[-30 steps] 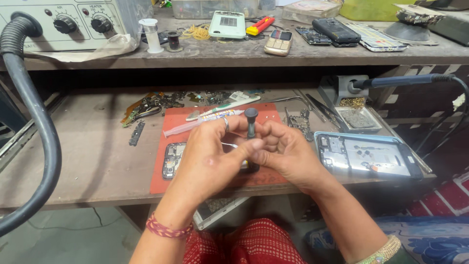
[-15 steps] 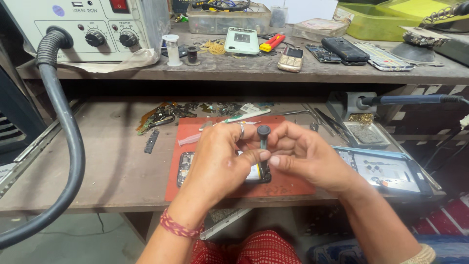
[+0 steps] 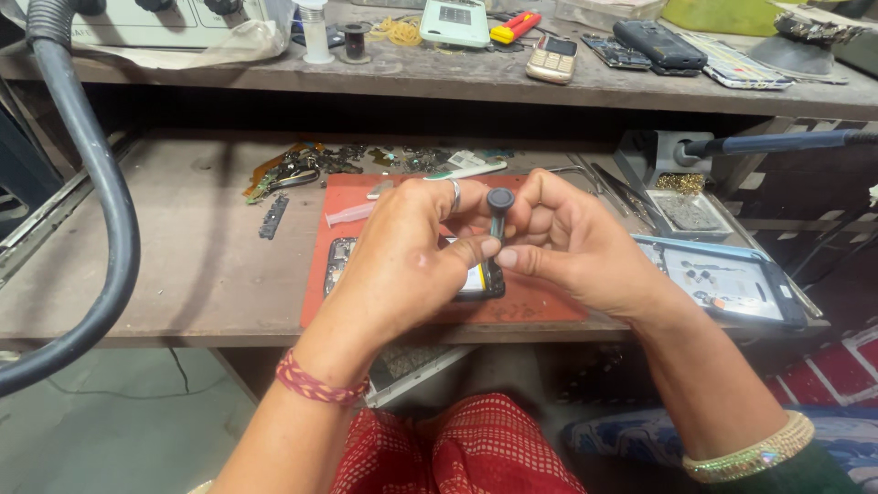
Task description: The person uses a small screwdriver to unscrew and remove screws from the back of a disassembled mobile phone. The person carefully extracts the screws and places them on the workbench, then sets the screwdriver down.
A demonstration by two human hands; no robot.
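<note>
Head view: both hands meet over the red mat at the front of the wooden surface. Left hand and right hand have fingers pressed together round a small black screwdriver, held upright w/ its round cap on top; tip goes down behind the thumbs to the opened phone lying flat on the mat, half hidden under the left hand. Exact contact point can't be seen. Risks, as I judge them: driver tip could slip off a tiny screw & scratch the board, since the grip is tight & the phone isn't clamped; a freed screw could roll off the mat toward the front edge & drop to the floor; the thick black hose hangs close on the left & could get nudged by an elbow. Containers: blue-rimmed tray, just right of the mat, holds small dark parts on a pale sheet, too small to tell apart. Small square tin behind it holds greyish bits, w/ brassy coil stuff next to it. Upper shelf carries several phones, a little bottle, a red/yellow tool.
</note>
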